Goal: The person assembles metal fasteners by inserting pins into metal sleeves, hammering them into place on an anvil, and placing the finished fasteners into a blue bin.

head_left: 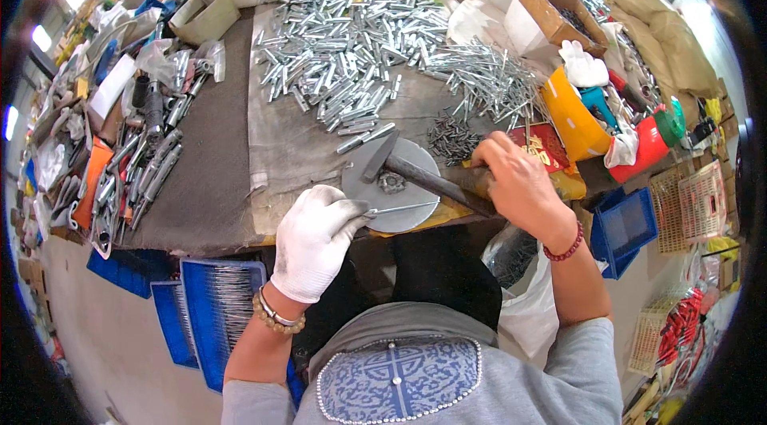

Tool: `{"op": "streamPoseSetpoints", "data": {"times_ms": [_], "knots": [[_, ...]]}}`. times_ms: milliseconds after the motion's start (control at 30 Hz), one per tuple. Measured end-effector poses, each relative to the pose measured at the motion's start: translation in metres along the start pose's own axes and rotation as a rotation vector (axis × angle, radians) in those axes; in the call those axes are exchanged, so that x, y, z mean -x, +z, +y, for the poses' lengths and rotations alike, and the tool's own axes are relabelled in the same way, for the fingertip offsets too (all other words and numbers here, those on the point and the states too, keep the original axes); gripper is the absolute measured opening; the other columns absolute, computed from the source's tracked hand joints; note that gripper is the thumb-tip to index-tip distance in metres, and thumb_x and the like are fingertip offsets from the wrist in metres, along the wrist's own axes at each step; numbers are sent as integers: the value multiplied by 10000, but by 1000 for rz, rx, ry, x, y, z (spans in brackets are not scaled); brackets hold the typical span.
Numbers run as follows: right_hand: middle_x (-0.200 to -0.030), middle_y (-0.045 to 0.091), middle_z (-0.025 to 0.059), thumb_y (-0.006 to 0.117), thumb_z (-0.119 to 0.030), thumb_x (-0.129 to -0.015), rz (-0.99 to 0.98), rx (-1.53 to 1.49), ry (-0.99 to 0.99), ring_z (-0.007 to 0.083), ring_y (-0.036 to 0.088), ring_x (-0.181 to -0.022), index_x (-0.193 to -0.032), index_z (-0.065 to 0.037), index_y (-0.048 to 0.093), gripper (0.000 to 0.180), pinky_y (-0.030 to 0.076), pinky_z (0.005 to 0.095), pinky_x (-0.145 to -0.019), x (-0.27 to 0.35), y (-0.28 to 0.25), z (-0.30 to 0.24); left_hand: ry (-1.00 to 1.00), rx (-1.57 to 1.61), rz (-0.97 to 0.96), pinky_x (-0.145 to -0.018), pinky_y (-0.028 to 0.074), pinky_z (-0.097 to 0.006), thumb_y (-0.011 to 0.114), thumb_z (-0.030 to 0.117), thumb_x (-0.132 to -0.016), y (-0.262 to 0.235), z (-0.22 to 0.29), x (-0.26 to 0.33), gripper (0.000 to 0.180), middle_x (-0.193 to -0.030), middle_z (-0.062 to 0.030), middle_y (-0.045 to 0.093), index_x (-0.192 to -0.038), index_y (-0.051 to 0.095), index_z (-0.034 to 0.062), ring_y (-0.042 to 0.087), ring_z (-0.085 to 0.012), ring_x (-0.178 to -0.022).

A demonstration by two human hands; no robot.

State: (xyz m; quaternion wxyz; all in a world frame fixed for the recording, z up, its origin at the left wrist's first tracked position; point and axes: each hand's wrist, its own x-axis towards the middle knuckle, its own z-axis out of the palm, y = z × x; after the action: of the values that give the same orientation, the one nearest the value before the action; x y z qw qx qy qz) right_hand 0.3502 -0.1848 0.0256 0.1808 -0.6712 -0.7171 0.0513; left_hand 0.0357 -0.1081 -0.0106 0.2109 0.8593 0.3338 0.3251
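Note:
My left hand, in a white glove, pinches a thin metal rod that points right across a round grey metal plate. On the plate a hammer lies with its head toward the far left side. Its dark handle slants down toward my right hand. That hand is bare, its fingertips drawn together beside a heap of small dark pins. Whatever sits between them is too small or hidden to make out. Whether the palm touches the handle cannot be told.
Shiny metal tubes are heaped beyond the plate, with thin rods to their right. Sockets and tools crowd the left side. A yellow container and cardboard box stand right. Blue crates holding rods sit below the table edge.

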Motion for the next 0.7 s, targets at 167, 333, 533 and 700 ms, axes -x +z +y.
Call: {"op": "streamPoseSetpoints", "data": {"times_ms": [167,333,533,700], "knots": [[-1054,701,163,612,67,-877,98,-194,-147,414,705,-1008,-1143,-50,664,295,572,494,-865,-10,-1,-33,5,-17,5,-818,562,-403,863,94,-835,-1,-1,2,162,-944,-93,699,-991,819,80,694,-299,-919],[-1069,730,118,659,29,-876,123,-181,-414,320,731,-965,-1301,-47,659,432,596,430,-861,-26,36,-83,18,-85,-5,-831,571,-417,862,101,-831,-2,2,1,203,-965,-101,703,-1030,819,102,696,-314,-929],[-1061,750,119,699,79,-829,148,-524,-363,324,736,-989,-1440,-77,618,636,595,413,-890,-33,56,-90,30,-125,2,-787,565,-433,834,98,-822,-1,0,2,177,-943,-80,671,-992,794,124,683,-315,-922],[-992,742,127,702,113,-798,96,-578,-283,343,730,-976,-1449,-97,616,690,592,444,-845,-27,56,-84,37,-92,22,-793,563,-436,838,92,-815,0,-1,2,188,-938,-86,666,-996,793,113,681,-319,-924]]}}
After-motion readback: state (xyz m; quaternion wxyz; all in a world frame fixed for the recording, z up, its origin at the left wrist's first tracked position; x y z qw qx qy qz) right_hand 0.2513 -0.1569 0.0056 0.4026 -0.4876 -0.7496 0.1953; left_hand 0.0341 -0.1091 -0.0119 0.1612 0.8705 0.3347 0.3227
